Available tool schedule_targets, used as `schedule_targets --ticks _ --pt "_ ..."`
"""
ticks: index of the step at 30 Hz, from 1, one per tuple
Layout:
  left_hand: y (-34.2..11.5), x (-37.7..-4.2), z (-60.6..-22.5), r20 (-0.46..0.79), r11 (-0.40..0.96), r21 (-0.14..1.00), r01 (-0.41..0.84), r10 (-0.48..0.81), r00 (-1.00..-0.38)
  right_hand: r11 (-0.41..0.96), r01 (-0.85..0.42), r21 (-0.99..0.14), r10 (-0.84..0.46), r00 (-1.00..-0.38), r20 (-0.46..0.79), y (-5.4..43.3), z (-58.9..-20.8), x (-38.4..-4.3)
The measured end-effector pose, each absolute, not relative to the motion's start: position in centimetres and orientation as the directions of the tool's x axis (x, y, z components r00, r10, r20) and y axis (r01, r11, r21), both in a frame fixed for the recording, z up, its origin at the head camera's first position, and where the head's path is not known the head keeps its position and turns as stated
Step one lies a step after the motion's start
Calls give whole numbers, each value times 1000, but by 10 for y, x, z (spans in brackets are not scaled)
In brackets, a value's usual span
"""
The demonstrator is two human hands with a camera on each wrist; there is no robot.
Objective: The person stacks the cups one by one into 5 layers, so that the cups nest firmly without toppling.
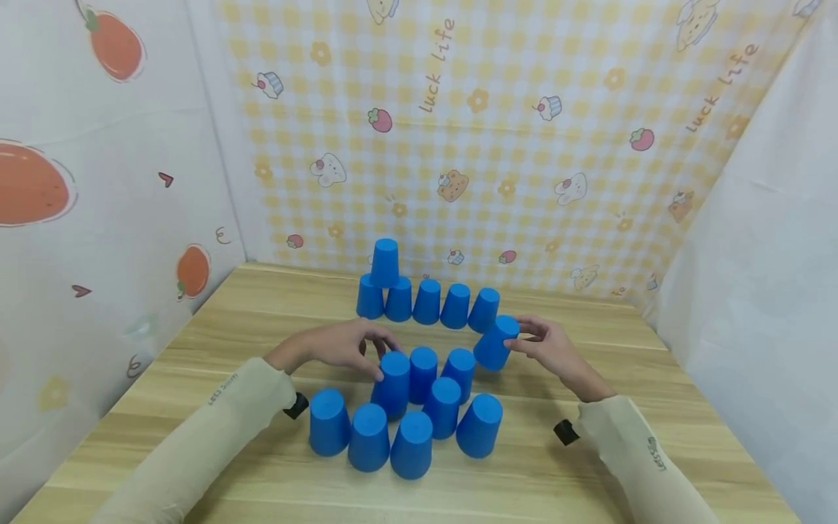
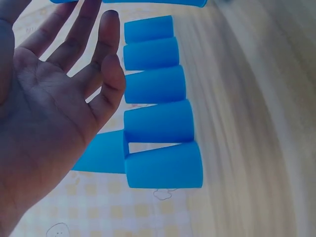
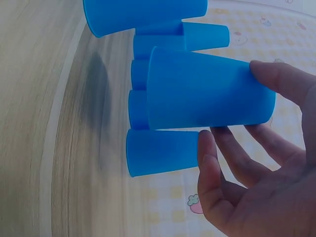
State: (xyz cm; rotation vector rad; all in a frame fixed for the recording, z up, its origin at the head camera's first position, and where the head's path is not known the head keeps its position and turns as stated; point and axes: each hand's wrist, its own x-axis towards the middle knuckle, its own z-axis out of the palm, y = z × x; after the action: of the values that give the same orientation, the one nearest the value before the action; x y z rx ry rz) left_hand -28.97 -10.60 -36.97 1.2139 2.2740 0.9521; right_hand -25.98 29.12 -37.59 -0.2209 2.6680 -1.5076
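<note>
Head view: soft, even light is filling the space, a pale sheen lying across the near part of the wooden table [image 1: 314,495]. Both wrist views are showing dimmer and hazier. Left wrist: the left hand [image 2: 54,103] is sitting in shade, wood grain blurring at right. Right wrist: a soft-edged shadow [image 3: 97,89] is darkening the table; the patterned cloth [image 3: 276,37] is looking washed-out.

A rear row of five cups [image 1: 427,303] stands on the table [image 1: 262,480] before a cloth [image 1: 497,164], its two leftmost bearing an upper cup [image 1: 385,264]. A front cluster of cups [image 1: 441,411] stands before the row.
</note>
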Motion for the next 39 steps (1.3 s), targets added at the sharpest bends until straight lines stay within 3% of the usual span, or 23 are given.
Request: schedule_targets --ticks 13,23,31,39 --pt "-110 -298 -362 48 418 681 602 794 -606 487 -61 -871 -60 -998 36 279 -371 -261" --pt "-102 -303 -356 105 456 690 562 705 -701 472 -46 -880 -44 -999 29 274 -366 -262" --pt "-89 -312 -356 197 518 690 505 537 -820 445 -45 -894 -29 -999 36 268 -366 -263" --pt "-76 -319 -356 202 602 698 389 356 -913 424 -55 -904 -21 -998 51 263 -367 -264"
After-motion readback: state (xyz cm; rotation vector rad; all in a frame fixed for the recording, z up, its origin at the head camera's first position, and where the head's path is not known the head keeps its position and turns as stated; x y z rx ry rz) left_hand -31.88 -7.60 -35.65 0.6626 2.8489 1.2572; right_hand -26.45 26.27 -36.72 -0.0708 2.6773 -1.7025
